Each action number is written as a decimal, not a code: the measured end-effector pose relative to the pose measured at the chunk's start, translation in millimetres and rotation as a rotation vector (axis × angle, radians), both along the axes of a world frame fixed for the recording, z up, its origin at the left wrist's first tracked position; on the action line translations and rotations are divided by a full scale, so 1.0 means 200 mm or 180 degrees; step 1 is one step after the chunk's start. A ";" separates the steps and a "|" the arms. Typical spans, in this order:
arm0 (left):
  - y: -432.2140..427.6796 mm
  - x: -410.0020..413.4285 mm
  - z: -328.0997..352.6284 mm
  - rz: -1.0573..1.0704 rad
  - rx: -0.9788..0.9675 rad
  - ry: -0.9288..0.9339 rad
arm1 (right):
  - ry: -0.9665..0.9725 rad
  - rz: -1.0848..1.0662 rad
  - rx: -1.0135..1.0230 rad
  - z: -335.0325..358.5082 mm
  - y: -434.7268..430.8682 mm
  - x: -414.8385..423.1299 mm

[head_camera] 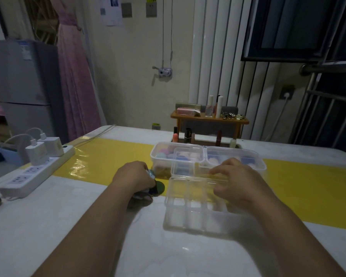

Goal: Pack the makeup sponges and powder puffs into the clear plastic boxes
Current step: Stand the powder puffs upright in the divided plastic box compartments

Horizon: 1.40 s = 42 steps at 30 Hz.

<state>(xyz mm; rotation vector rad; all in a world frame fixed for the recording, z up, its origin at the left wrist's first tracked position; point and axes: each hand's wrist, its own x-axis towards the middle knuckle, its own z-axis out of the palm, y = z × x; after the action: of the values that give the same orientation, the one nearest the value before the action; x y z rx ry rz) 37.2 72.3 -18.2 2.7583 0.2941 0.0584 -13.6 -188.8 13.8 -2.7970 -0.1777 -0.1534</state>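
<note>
At the desk's left edge, a white power strip is lying with two chargers plugged in.

Toward the middle of the desk, the person's left hand is curling its fingers around a small bundle. A dark green puff is sticking out beneath the knuckles, with something pale tucked above it. The hand is covering most of the bundle, so its separate pieces are hard to make out.

Just right of it, nearer the front edge, an empty clear divided box is sitting with its compartments showing. Behind it, toward the far edge, three more clear boxes are standing close together: a left tub holding pastel sponges, a small box, and a right tub with pink and blue pieces inside.

The right hand is lying over the divided box's far right corner, with its fingers bent and close together. I cannot tell whether they are pinching a rim or lid or only resting there.

The puffs and sponges are likely light, soft and springy. They should squash under a gentle pinch across the body and need pressing down to stay in a compartment. The thin, slick box will probably slide unless it is steadied at its rim.

Dim light and cloudy plastic are blurring the tubs' contents.
</note>
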 end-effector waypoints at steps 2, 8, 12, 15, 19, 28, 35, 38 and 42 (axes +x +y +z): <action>-0.01 -0.02 0.01 -0.0034 -0.0113 0.0008 | 0.0006 -0.0029 0.0008 0.00 -0.03 0.00; -0.14 -0.15 0.03 -0.0485 -0.0421 0.0060 | -0.0020 -0.0079 0.0063 0.00 -0.05 0.01; -0.21 -0.14 0.02 -0.0529 -0.0074 -0.0088 | 0.0012 -0.0156 0.0040 0.00 -0.08 0.00; -0.21 -0.14 0.00 -0.0456 0.0263 -0.0112 | 0.0002 -0.0165 0.0025 0.00 -0.10 -0.01; -0.15 -0.14 -0.01 -0.0574 0.0596 0.0152 | -0.0018 -0.0166 0.0114 -0.01 -0.09 0.00; -0.09 -0.12 0.00 -0.0527 -0.0492 -0.0001 | -0.0022 -0.0180 0.0217 -0.02 -0.10 0.00; -0.08 -0.14 0.05 -0.0613 0.0621 -0.0158 | -0.0003 -0.0148 0.0251 -0.01 -0.10 0.01; -0.09 -0.15 0.05 -0.0827 0.1209 -0.0073 | 0.0001 -0.0131 0.0265 -0.01 -0.10 0.01; -0.12 -0.14 0.05 -0.0699 0.1151 -0.0615 | 0.0032 -0.0144 0.0271 -0.01 -0.10 0.00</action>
<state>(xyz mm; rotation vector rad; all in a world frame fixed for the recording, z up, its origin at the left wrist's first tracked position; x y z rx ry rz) 9.0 48.2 -8.5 3.0915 -0.0815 0.3503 -12.9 -209.5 11.6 -2.7176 -0.1033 -0.1542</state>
